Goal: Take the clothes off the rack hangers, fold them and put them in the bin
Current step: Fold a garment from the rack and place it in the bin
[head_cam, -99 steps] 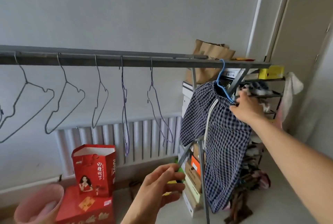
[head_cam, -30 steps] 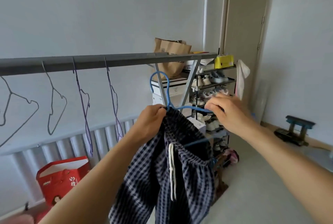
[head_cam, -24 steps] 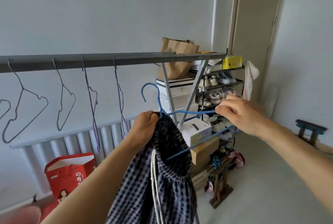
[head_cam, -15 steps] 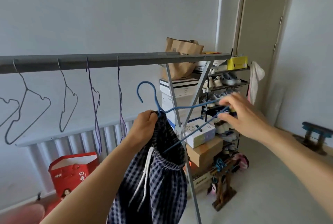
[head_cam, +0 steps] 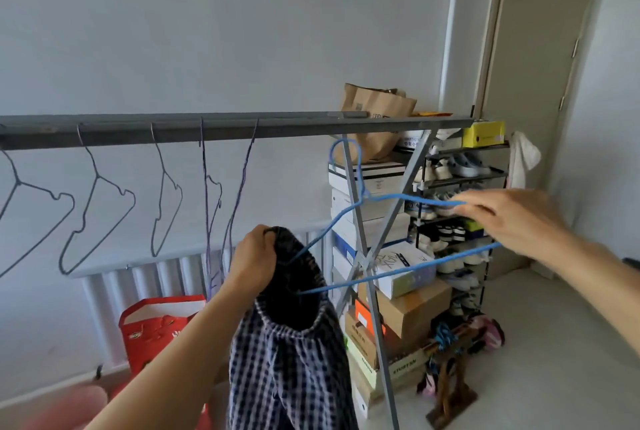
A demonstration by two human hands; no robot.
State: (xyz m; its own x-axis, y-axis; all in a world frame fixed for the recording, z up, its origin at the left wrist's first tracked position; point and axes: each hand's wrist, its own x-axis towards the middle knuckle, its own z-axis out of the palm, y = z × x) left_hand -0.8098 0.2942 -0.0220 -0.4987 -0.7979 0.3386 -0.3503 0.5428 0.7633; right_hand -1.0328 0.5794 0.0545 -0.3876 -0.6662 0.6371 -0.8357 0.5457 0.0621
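The checked shorts [head_cam: 287, 367] are being gripped at the waistband by the left hand [head_cam: 254, 261], while the blue hanger [head_cam: 398, 272] is being held in the right hand's [head_cam: 512, 221] curled fingers.

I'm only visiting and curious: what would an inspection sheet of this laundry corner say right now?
Surface: pale floor.
Job's things: checked shorts are off the rack rail; blue hanger is off it too, one end inside the shorts' waistband; empty wire hangers hang on the rail.
Clutter: red gift bag, stacked boxes, shoe shelf, brown paper bag.
Grippers: left hand grips the waistband; right hand, blurred, holds the hanger's far end.
Cables: nothing seen.
Surroundings: radiator, white wall, closed door.
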